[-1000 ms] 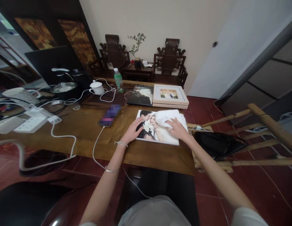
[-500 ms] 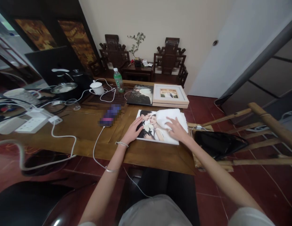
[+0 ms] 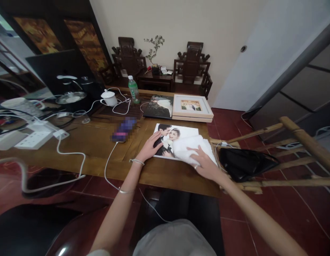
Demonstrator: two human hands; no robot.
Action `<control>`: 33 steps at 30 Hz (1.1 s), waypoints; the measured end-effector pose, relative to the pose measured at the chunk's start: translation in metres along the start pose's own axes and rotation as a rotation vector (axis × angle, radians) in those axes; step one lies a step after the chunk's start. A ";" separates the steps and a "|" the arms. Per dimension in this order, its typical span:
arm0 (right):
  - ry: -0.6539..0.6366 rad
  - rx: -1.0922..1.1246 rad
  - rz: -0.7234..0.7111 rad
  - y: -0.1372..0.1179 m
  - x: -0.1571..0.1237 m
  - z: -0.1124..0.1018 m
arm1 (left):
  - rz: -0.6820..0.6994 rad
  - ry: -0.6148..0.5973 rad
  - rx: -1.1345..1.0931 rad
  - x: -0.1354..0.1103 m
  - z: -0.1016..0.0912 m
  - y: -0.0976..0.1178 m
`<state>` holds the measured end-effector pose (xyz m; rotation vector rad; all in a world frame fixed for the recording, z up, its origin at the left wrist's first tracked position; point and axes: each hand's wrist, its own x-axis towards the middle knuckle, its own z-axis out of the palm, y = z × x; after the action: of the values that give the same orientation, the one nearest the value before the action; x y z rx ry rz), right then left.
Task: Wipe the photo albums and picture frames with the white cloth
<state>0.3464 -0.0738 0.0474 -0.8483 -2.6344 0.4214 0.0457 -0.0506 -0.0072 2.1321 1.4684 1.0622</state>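
Observation:
A large wedding photo print (image 3: 167, 137) lies flat on the wooden table (image 3: 95, 149). My left hand (image 3: 150, 147) rests flat on the print's near left corner, fingers stretched out. My right hand (image 3: 204, 163) presses a white cloth (image 3: 193, 147) onto the print's near right part, fingers spread over the cloth. The cloth covers the lower right of the picture.
Behind the print lie a dark photo album (image 3: 159, 106) and a white framed picture (image 3: 191, 106). A phone (image 3: 124, 129) with a white cable, a green bottle (image 3: 133, 89), a white teacup (image 3: 109, 98) and power strips (image 3: 34, 137) sit to the left. A black bag (image 3: 244, 163) lies on a bamboo chair on the right.
My right hand has drawn the white cloth from the print's far right corner down toward me, baring the top of the picture. My left hand has stayed put.

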 end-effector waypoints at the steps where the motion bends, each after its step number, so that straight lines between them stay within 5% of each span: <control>1: -0.001 0.001 0.023 0.008 0.011 -0.003 | 0.001 -0.003 0.002 0.000 0.000 0.000; 8: 0.082 -0.020 0.151 0.070 0.086 -0.012 | 0.001 -0.012 0.010 0.000 -0.001 -0.003; 13: 0.154 -0.033 0.222 0.091 0.102 -0.011 | -0.004 -0.026 0.029 0.000 -0.001 -0.003; 17: 0.142 -0.112 0.180 0.070 0.080 0.002 | -0.024 -0.016 0.037 0.000 0.001 -0.001; 27: -0.027 -0.087 -0.076 -0.044 -0.015 0.021 | -0.027 -0.012 0.042 0.000 0.001 0.001; 33: -0.049 -0.051 -0.059 -0.031 0.010 0.017 | -0.021 -0.024 0.032 0.000 0.000 -0.003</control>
<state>0.3164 -0.0947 0.0458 -0.7823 -2.7183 0.3656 0.0437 -0.0496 -0.0090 2.1387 1.5033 1.0088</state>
